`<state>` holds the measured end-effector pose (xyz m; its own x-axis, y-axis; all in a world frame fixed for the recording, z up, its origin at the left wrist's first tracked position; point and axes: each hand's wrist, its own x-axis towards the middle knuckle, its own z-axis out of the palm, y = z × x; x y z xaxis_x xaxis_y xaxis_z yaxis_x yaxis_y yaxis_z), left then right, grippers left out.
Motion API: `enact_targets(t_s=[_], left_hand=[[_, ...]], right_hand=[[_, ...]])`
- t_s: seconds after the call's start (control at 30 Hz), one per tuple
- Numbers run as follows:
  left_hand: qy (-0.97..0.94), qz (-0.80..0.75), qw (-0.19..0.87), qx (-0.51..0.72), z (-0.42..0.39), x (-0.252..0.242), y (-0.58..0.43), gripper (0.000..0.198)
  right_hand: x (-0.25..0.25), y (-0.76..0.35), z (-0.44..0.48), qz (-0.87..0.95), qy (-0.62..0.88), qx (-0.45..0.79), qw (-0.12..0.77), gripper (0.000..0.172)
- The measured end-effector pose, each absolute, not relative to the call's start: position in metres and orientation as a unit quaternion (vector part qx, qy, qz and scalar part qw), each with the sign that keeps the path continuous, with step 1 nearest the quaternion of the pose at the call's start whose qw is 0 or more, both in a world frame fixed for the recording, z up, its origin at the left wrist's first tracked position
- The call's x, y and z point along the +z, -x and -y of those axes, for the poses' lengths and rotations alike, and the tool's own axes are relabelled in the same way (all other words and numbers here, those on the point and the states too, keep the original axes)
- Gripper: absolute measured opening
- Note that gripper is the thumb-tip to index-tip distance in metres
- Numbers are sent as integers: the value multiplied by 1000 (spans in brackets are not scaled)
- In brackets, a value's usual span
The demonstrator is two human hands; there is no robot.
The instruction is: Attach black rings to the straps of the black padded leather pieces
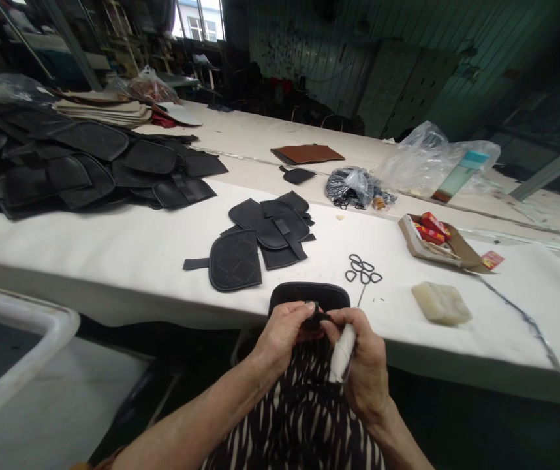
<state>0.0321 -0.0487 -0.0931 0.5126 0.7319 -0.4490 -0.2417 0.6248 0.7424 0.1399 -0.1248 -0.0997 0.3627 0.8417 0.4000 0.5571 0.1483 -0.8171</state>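
My left hand (284, 331) and my right hand (363, 356) meet at the near edge of the white table (113, 254). Both pinch a small black strap or ring (315, 317) on a black leather piece (309, 295) that lies at the edge. My right hand also grips a white wrapped tool handle (342, 352). Several black metal D-rings (362, 269) lie just beyond the piece. A small stack of black quilted leather pieces (260, 238) sits farther back to the left.
A large heap of black leather panels (79, 166) fills the left of the table. A pale wax block (440, 302), an open cardboard box with red items (431, 238), plastic bags (431, 160) and a brown leather sheet (307, 153) lie right and behind. A white tub rim (20, 326) is near left.
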Motion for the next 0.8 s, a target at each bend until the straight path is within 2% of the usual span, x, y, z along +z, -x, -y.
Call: enact_targets(t_s=[0.2, 0.5, 0.8], left_hand=[[-339, -372, 804, 316, 55, -95, -31, 24], [-292, -354, 820, 343, 60, -103, -28, 34], [-387, -327, 795, 335, 66, -102, -27, 25]], right_hand=[[-89, -130, 117, 471, 721, 169, 479, 9], [-89, -128, 117, 466, 739, 195, 447, 11], [-84, -127, 115, 469, 745, 187, 435, 13]])
